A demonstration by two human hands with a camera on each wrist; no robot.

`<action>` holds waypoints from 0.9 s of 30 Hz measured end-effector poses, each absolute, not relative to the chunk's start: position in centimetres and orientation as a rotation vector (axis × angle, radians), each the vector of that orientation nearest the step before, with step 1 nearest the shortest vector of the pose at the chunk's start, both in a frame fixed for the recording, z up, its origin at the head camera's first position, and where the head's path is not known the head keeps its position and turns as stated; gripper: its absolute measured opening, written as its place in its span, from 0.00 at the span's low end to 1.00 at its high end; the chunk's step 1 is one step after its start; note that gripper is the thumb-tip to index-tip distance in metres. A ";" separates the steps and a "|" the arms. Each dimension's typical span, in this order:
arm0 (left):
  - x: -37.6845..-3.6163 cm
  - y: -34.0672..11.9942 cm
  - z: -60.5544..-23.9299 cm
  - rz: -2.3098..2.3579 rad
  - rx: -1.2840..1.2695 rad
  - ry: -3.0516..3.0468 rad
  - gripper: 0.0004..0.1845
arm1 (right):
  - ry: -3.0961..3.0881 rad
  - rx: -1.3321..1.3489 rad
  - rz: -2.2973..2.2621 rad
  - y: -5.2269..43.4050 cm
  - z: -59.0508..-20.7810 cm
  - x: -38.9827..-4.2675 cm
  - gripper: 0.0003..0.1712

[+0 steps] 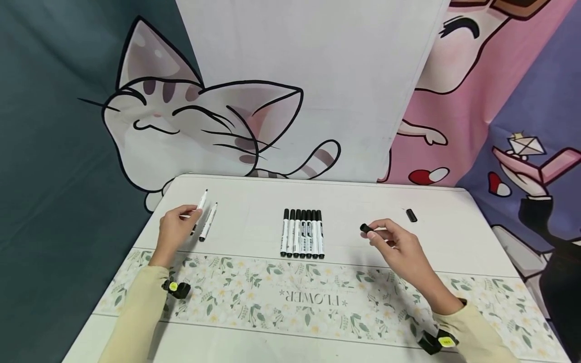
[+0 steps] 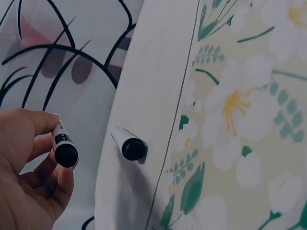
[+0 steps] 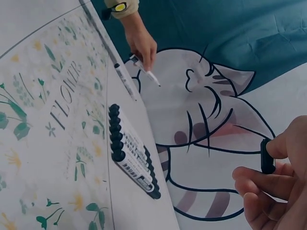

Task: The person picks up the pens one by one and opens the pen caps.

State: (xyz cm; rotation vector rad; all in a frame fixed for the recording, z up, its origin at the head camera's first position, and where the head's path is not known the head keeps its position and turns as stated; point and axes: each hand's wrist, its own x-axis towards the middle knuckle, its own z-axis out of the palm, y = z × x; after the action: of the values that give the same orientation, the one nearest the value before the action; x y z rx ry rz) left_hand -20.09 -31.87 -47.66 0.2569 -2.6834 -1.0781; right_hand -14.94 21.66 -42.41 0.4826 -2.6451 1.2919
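**Two hands, an uncapped marker and its cap**

Left to right, as the head camera shows the scene. The left hand (image 1: 174, 229) has its fingers curled round a white marker (image 1: 198, 205), tip uncovered and pointing away from the person; the left wrist view shows the black butt end (image 2: 66, 154) pinched between thumb and fingers. The barrel is held clear of the table, probably so the bare tip touches nothing. Just beside this hand a second uncapped marker (image 1: 208, 222) lies flat on the table.

At the centre, seven capped markers (image 1: 302, 233) lie side by side, touching, caps towards the far edge; the neat row suggests finished pieces set apart from those being handled.

The right hand (image 1: 399, 244) pinches a small black cap (image 1: 365, 228) between thumb and fingertips, the other fingers loosely bent. The cap is held above the table and turned towards the left hand, well apart from the marker's open tip. Another black cap (image 1: 411, 215) lies loose on the table beyond this hand.

The surface is a white table (image 1: 254, 196) with a floral runner (image 1: 317, 297) printed "FLOWER" along the near side. Behind hang a cartoon cat backdrop (image 1: 181, 116) on dark teal cloth and pink and purple cartoon panels (image 1: 490, 91). Both wrists carry small black camera mounts over cream sleeves.
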 end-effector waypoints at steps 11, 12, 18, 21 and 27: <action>-20.7 -33.0 -49.4 -1.110 0.327 -2.750 0.24 | -2.649 0.454 1.369 22.1 -42.9 -15.0 0.09; -20.8 -33.0 -49.5 -1.105 0.323 -2.751 0.24 | -2.649 0.446 1.374 22.2 -42.9 -15.0 0.09; -20.9 -33.3 -50.1 -1.092 0.334 -2.781 0.25 | -2.644 0.395 1.371 22.4 -42.9 -15.0 0.09; -21.0 -33.3 -50.4 -1.098 0.340 -2.799 0.25 | -2.634 0.370 1.354 22.6 -42.9 -15.0 0.09; -21.5 -33.4 -50.9 -1.103 0.366 -2.810 0.25 | -2.605 0.321 1.315 23.0 -42.7 -15.1 0.09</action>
State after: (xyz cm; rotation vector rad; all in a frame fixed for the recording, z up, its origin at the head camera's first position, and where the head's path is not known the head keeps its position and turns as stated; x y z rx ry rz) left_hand -21.51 -33.42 -50.92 0.3663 -2.8104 -1.1031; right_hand -15.12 22.99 -42.73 0.3209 -2.6050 1.3149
